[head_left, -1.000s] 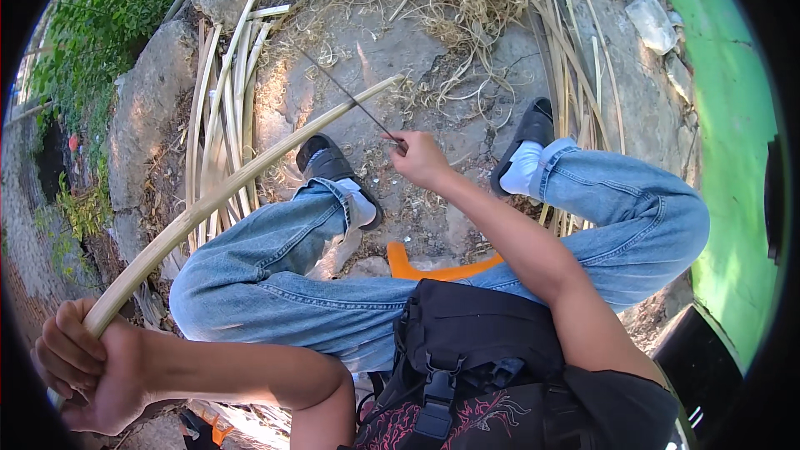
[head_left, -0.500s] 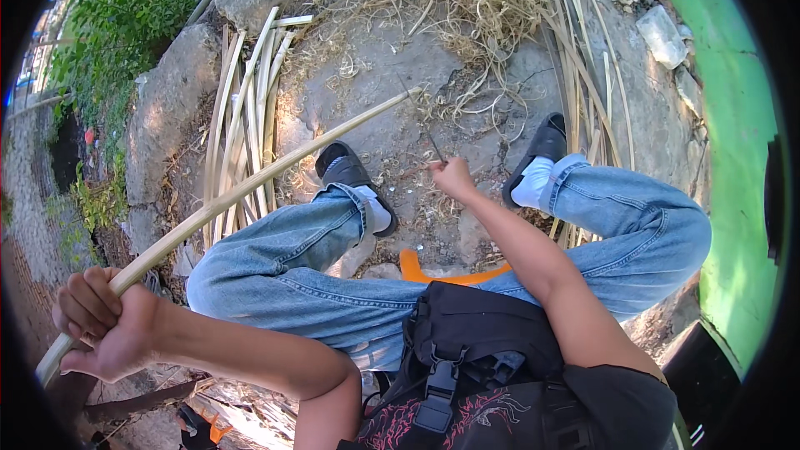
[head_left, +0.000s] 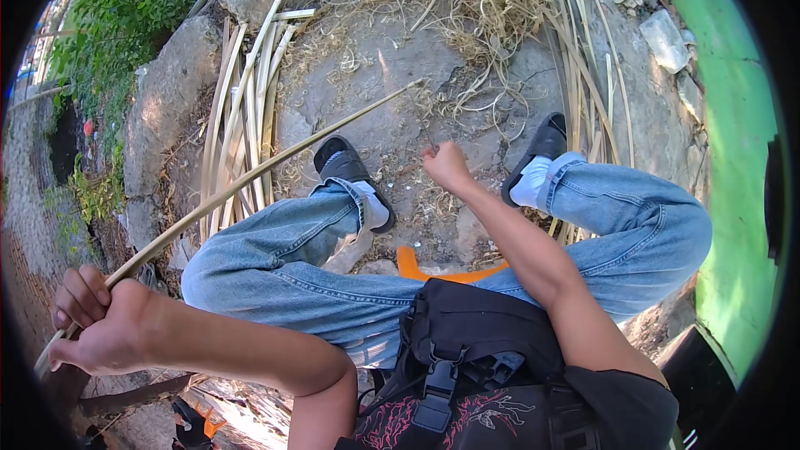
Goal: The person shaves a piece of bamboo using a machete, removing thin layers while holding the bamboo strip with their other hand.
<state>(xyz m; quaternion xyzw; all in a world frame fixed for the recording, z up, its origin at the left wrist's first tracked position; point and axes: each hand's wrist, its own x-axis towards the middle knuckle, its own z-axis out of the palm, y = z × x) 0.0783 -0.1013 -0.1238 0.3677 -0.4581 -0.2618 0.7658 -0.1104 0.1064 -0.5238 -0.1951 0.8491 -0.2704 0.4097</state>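
My left hand [head_left: 96, 321] is closed around the lower end of a long pale bamboo strip [head_left: 250, 175], which slants up and away to the right. The strip shows its narrow edge, and its far tip hangs above the ground beyond my feet. Between my feet, my right hand [head_left: 446, 165] is closed on a thin-bladed knife [head_left: 432, 143]. Only a short dark bit of the knife shows by my fingers; the rest is hard to make out. The right fist is apart from the strip, just below its tip.
Split strips [head_left: 242, 125] lie in a pile at left, with more long strips [head_left: 583, 58] at right. Curly shavings [head_left: 475, 0] heap up ahead. An orange curved object [head_left: 408, 264] sits beneath my legs. Rough stones [head_left: 171, 108] and a green wall [head_left: 733, 158] flank me.
The strip has turned in my left hand and now looks narrower. My right hand has moved slightly left and up and rotated, so the knife's blade, clearly seen before, is mostly out of sight.
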